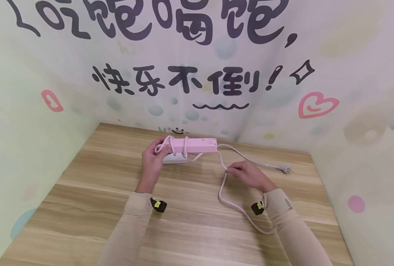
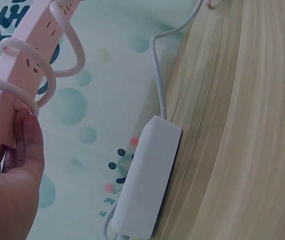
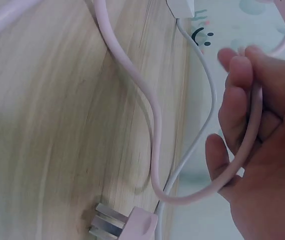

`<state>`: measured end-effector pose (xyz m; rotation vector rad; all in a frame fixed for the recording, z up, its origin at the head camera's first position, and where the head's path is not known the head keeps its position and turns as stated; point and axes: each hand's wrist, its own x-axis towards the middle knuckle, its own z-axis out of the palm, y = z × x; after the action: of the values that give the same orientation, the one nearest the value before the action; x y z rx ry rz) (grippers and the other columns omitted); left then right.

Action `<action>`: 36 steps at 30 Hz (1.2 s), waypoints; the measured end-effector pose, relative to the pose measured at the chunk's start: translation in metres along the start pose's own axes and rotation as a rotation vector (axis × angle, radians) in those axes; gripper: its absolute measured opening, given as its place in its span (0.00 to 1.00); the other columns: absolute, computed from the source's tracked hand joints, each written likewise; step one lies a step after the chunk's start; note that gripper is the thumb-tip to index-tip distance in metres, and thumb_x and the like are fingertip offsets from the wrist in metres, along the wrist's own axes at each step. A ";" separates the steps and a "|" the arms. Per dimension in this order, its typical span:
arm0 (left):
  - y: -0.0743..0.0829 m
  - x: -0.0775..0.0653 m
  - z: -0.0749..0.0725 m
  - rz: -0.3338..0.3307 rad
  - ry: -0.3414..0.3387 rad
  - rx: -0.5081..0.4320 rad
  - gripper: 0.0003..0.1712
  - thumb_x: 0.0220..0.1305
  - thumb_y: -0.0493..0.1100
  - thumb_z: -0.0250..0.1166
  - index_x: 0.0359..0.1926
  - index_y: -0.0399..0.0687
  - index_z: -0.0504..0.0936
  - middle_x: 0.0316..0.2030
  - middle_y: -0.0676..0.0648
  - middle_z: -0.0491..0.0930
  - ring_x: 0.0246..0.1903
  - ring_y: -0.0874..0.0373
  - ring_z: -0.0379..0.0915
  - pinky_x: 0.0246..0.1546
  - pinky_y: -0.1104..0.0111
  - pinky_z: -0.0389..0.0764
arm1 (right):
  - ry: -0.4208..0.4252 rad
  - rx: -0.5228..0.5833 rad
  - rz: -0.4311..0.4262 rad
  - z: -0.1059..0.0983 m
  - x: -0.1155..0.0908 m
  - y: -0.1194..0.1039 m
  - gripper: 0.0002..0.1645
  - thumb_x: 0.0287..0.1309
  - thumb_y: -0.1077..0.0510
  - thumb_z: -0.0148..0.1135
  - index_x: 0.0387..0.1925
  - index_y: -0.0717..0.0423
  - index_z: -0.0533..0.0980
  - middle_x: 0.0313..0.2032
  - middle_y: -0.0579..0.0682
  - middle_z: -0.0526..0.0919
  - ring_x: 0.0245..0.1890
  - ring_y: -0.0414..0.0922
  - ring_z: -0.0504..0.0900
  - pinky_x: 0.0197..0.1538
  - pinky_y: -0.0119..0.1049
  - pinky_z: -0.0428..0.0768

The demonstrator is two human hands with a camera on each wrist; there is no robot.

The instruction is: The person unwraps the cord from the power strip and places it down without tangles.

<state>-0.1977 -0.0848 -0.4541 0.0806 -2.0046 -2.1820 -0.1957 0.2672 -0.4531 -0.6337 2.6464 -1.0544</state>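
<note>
My left hand (image 1: 151,160) grips a pink power strip (image 1: 200,145) by its left end, raised above the table. Pink cord (image 2: 32,52) is looped around the strip's body in several turns. From the strip's right end, more of the pink cord (image 1: 231,203) runs to my right hand (image 1: 250,175), which pinches it between thumb and fingers. Beyond that pinch the cord passes through the palm in the right wrist view and curves down over the table toward the right sleeve. Behind the pink strip lies a white power strip (image 2: 147,175), partly hidden in the head view.
A white cord (image 1: 237,152) runs along the back of the wooden table (image 1: 190,214) to a plug (image 1: 284,169) on the right. Printed walls (image 1: 197,122) close off the back and both sides. Black wrist cameras (image 1: 158,205) sit at the cuffs.
</note>
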 end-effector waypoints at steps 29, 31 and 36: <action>-0.003 -0.005 0.003 0.090 -0.193 -0.032 0.22 0.68 0.31 0.65 0.62 0.33 0.78 0.58 0.34 0.78 0.50 0.65 0.78 0.53 0.79 0.81 | 0.179 0.123 0.255 -0.022 0.027 -0.001 0.24 0.77 0.47 0.51 0.56 0.59 0.83 0.62 0.60 0.82 0.66 0.59 0.77 0.68 0.57 0.74; -0.005 -0.005 0.003 0.098 -0.196 -0.015 0.22 0.68 0.32 0.65 0.63 0.34 0.78 0.59 0.34 0.78 0.51 0.65 0.78 0.54 0.79 0.80 | 0.182 0.138 0.273 -0.024 0.026 -0.002 0.24 0.77 0.47 0.51 0.57 0.58 0.82 0.63 0.60 0.80 0.67 0.59 0.75 0.69 0.58 0.72; -0.007 -0.005 0.000 0.103 -0.197 0.012 0.23 0.68 0.33 0.65 0.63 0.36 0.78 0.60 0.35 0.78 0.52 0.66 0.77 0.54 0.80 0.80 | 0.191 0.166 0.280 -0.031 0.021 -0.004 0.25 0.77 0.46 0.50 0.59 0.58 0.81 0.64 0.59 0.80 0.70 0.58 0.73 0.72 0.58 0.68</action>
<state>-0.1934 -0.0830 -0.4617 -0.2396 -2.0707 -2.1887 -0.2241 0.2727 -0.4291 -0.1283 2.6620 -1.2824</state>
